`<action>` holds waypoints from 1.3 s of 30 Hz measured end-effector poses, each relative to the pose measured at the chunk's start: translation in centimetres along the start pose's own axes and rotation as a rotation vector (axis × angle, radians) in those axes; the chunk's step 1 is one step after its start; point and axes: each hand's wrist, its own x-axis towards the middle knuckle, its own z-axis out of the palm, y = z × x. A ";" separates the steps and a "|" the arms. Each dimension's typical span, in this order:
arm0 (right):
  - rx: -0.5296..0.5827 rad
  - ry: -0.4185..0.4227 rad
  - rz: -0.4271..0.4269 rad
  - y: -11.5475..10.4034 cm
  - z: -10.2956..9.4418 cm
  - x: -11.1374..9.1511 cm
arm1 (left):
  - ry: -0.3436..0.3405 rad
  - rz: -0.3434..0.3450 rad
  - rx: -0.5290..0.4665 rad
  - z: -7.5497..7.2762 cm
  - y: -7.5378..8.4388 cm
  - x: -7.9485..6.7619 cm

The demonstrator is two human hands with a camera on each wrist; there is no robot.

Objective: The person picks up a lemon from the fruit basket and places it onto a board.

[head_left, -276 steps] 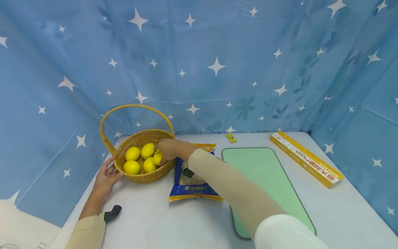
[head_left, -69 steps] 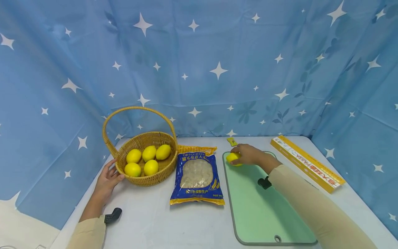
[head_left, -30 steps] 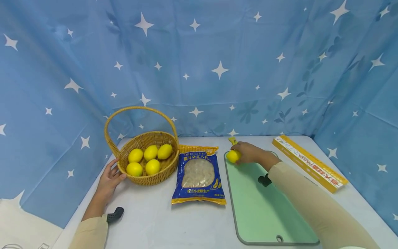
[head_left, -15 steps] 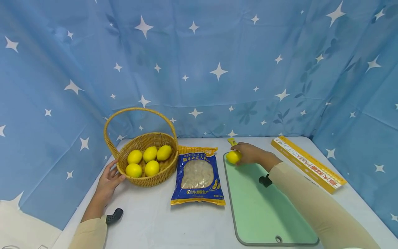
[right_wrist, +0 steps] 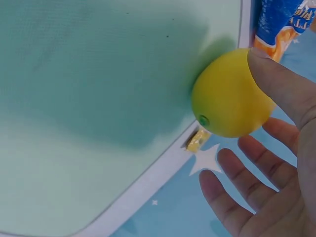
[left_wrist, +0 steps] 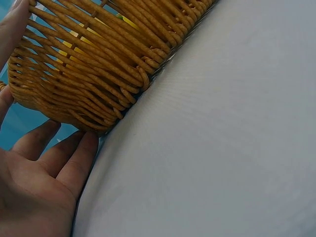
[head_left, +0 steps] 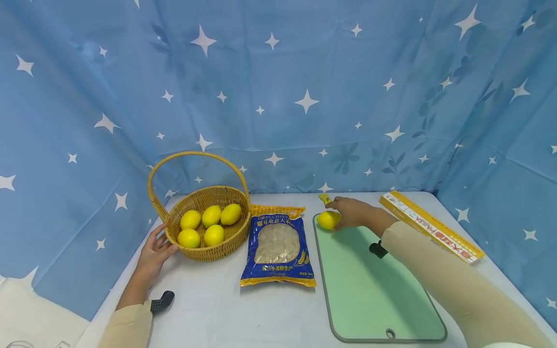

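Observation:
In the head view, a lemon (head_left: 328,220) lies on the far left corner of the green cutting board (head_left: 378,285). My right hand (head_left: 354,212) is at its right side. The right wrist view shows the thumb at one side of the lemon (right_wrist: 232,96), the index fingertip close to its edge, and the other fingers spread and nearly straight. At the left stands a wicker basket (head_left: 209,252) with a tall handle and several lemons inside. My left hand (head_left: 152,253) rests against the basket's outer left side, its extended fingertips touching the weave (left_wrist: 89,74).
Between basket and board lies a blue bag of orecchiette pasta (head_left: 278,246). A small yellow packet (head_left: 324,198) is behind the board. To the right, a long yellow pasta box (head_left: 431,224) lies at an angle. A blue star-patterned curtain (head_left: 278,96) encloses the white table (head_left: 209,309).
My right hand has moved from the basket to the board with a lemon, which now rests there. Its fingers have since loosened and shifted slightly right. My left hand stays at the basket.

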 end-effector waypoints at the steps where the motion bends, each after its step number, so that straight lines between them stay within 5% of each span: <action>1: -0.001 -0.003 0.001 -0.1 -0.1 -0.1 | -0.001 0.003 0.000 0.0 0.0 0.0; 17: -0.096 -0.012 -0.073 -2.8 -2.5 -1.0 | -0.006 -0.001 0.015 0.2 -0.4 -0.3; 39: -0.253 -0.017 -0.243 -10.0 -3.7 2.2 | -0.010 -0.015 0.025 0.0 0.0 0.1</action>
